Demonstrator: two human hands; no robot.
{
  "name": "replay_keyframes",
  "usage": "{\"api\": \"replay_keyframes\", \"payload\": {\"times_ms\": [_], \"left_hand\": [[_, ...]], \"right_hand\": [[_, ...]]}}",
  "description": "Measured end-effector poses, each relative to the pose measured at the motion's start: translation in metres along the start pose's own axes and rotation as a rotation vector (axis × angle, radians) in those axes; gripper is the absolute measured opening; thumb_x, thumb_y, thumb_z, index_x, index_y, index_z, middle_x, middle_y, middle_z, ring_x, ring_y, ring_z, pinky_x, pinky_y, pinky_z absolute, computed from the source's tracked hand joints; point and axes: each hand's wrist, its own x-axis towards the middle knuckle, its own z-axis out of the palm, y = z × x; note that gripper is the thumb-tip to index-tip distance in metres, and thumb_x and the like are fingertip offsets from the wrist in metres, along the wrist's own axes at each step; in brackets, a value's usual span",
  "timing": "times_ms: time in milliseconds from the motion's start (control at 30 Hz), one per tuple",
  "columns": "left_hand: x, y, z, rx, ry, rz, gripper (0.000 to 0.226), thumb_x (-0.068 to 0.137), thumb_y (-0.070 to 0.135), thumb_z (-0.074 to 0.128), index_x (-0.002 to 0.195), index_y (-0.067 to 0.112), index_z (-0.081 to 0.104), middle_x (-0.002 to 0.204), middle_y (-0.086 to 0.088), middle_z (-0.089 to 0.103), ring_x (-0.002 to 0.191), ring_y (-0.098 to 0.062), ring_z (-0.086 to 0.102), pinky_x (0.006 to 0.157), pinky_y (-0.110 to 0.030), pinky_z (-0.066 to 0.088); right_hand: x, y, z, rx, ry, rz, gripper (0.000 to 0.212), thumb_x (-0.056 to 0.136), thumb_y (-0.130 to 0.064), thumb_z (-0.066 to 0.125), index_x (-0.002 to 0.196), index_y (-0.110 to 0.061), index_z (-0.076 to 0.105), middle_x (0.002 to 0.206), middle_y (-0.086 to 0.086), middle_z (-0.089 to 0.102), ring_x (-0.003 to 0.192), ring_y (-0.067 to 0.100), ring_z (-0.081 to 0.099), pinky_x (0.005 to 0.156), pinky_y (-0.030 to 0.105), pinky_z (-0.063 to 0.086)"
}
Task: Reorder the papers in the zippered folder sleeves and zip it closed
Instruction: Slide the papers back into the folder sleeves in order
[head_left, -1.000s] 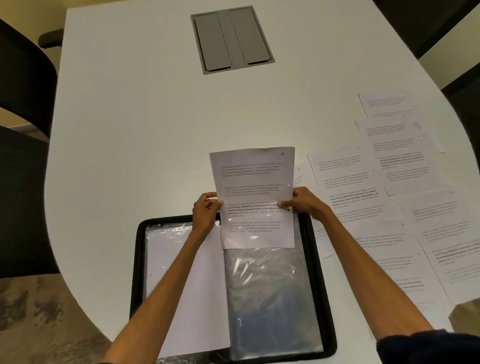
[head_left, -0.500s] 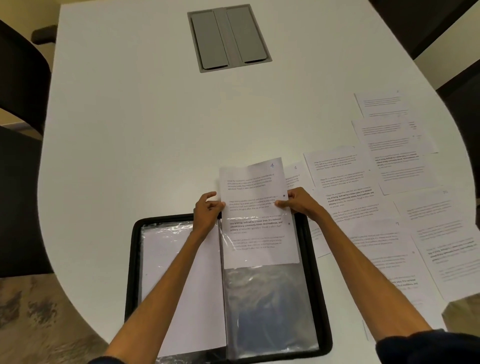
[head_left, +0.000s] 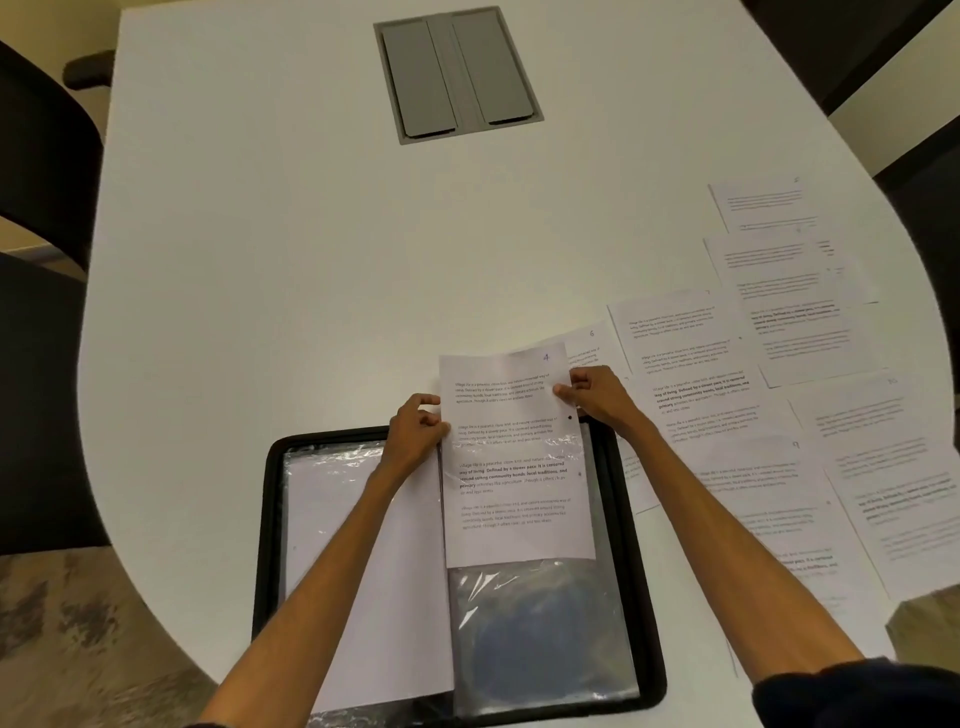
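A black zippered folder (head_left: 270, 519) lies open on the white counter (head_left: 285, 260), at the near edge in front of the person. Its left side holds a clear sleeve with a blank white sheet (head_left: 363, 597) inside. On the right side is another clear sleeve (head_left: 540, 634), shiny and crinkled, whose lower part shows only dark backing.

A printed page (head_left: 514, 467) marked with a handwritten 4 in its top right corner sits partway in the right sleeve. Its lower part lies under the plastic, and its upper part sticks out past the folder's far edge. The left hand (head_left: 415, 431) pinches the page's left edge between thumb and fingers, close to the folder's spine. The right hand (head_left: 592, 395) pinches the right edge a little higher, fingers curled over the paper. Both hands are closed on the page.

To the right of the folder, many more printed pages (head_left: 779, 415) lie spread over the counter, some overlapping. One marked 6 peeks out just behind the held page. A grey hatch (head_left: 457, 73) is set into the counter at the far side. A dark chair (head_left: 41, 156) stands at the left.
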Motion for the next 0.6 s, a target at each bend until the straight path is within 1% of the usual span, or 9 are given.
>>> {"api": "replay_keyframes", "payload": {"times_ms": [100, 167, 233, 267, 333, 400, 467, 533, 600], "left_hand": [[0.003, 0.004, 0.000, -0.012, 0.004, 0.004, 0.031, 0.086, 0.015, 0.072, 0.113, 0.016, 0.057, 0.090, -0.012, 0.072, 0.075, -0.023, 0.068, 0.067, -0.036, 0.058], [0.005, 0.008, 0.001, -0.046, 0.009, -0.009, 0.033, 0.086, 0.016, 0.073, 0.116, 0.015, 0.058, 0.093, -0.013, 0.072, 0.081, -0.024, 0.070, 0.066, -0.039, 0.060], [0.007, 0.010, 0.002, -0.072, 0.016, -0.027, 0.035, 0.086, 0.015, 0.073, 0.118, 0.014, 0.057, 0.094, -0.014, 0.071, 0.087, -0.025, 0.070, 0.066, -0.042, 0.061], [0.008, 0.010, 0.002, -0.078, 0.021, -0.031, 0.034, 0.087, 0.014, 0.072, 0.117, 0.015, 0.057, 0.094, -0.013, 0.071, 0.088, -0.026, 0.070, 0.065, -0.041, 0.060], [0.006, 0.009, 0.001, -0.069, 0.031, -0.032, 0.030, 0.088, 0.012, 0.069, 0.115, 0.016, 0.055, 0.095, -0.011, 0.070, 0.089, -0.028, 0.069, 0.065, -0.040, 0.059], [0.003, 0.005, -0.001, 0.010, 0.041, -0.015, 0.027, 0.090, 0.010, 0.064, 0.113, 0.017, 0.054, 0.092, -0.007, 0.067, 0.087, -0.029, 0.067, 0.073, -0.043, 0.057], [0.000, 0.000, -0.002, 0.163, 0.034, 0.028, 0.028, 0.091, 0.009, 0.059, 0.118, 0.013, 0.052, 0.091, -0.003, 0.063, 0.086, -0.025, 0.063, 0.077, -0.041, 0.054], [-0.004, -0.003, -0.002, 0.249, 0.020, 0.060, 0.034, 0.091, 0.011, 0.059, 0.123, 0.011, 0.048, 0.093, -0.002, 0.063, 0.086, -0.023, 0.063, 0.076, -0.039, 0.054], [-0.008, -0.004, -0.001, 0.195, -0.004, 0.056, 0.038, 0.091, 0.010, 0.061, 0.126, 0.011, 0.044, 0.096, -0.005, 0.065, 0.086, -0.021, 0.064, 0.073, -0.033, 0.054]], "right_hand": [[-0.001, 0.001, 0.001, -0.049, -0.030, 0.004, 0.031, 0.088, -0.022, 0.072, 0.107, 0.002, 0.069, 0.096, 0.018, 0.073, 0.088, 0.030, 0.071, 0.077, 0.035, 0.060], [-0.003, 0.000, -0.001, -0.054, -0.056, 0.008, 0.031, 0.089, -0.021, 0.071, 0.110, 0.001, 0.069, 0.096, 0.015, 0.073, 0.088, 0.027, 0.071, 0.073, 0.029, 0.060], [-0.003, 0.000, -0.003, -0.043, -0.064, 0.011, 0.030, 0.089, -0.020, 0.070, 0.112, 0.000, 0.068, 0.101, 0.016, 0.073, 0.091, 0.028, 0.071, 0.079, 0.034, 0.060], [-0.003, -0.001, -0.004, -0.029, -0.060, 0.010, 0.030, 0.090, -0.019, 0.069, 0.114, -0.002, 0.067, 0.104, 0.016, 0.072, 0.092, 0.027, 0.071, 0.081, 0.036, 0.060], [-0.003, -0.002, -0.004, 0.033, -0.036, 0.011, 0.034, 0.091, -0.020, 0.067, 0.121, -0.006, 0.061, 0.110, 0.015, 0.070, 0.094, 0.023, 0.070, 0.078, 0.033, 0.059], [-0.003, -0.003, -0.003, 0.078, 0.000, 0.019, 0.042, 0.091, -0.021, 0.068, 0.128, -0.009, 0.053, 0.109, 0.014, 0.070, 0.090, 0.021, 0.070, 0.071, 0.028, 0.058], [-0.002, -0.002, 0.001, 0.061, 0.022, 0.011, 0.052, 0.089, -0.019, 0.071, 0.135, -0.016, 0.046, 0.108, 0.012, 0.069, 0.087, 0.021, 0.070, 0.066, 0.024, 0.055], [0.000, 0.002, 0.005, 0.035, 0.020, 0.012, 0.064, 0.086, -0.017, 0.073, 0.141, -0.020, 0.039, 0.110, 0.012, 0.067, 0.093, 0.024, 0.069, 0.071, 0.029, 0.057], [-0.001, 0.006, 0.009, 0.036, -0.003, 0.030, 0.070, 0.085, -0.015, 0.074, 0.143, -0.020, 0.035, 0.112, 0.015, 0.066, 0.100, 0.027, 0.067, 0.079, 0.037, 0.058]]}}
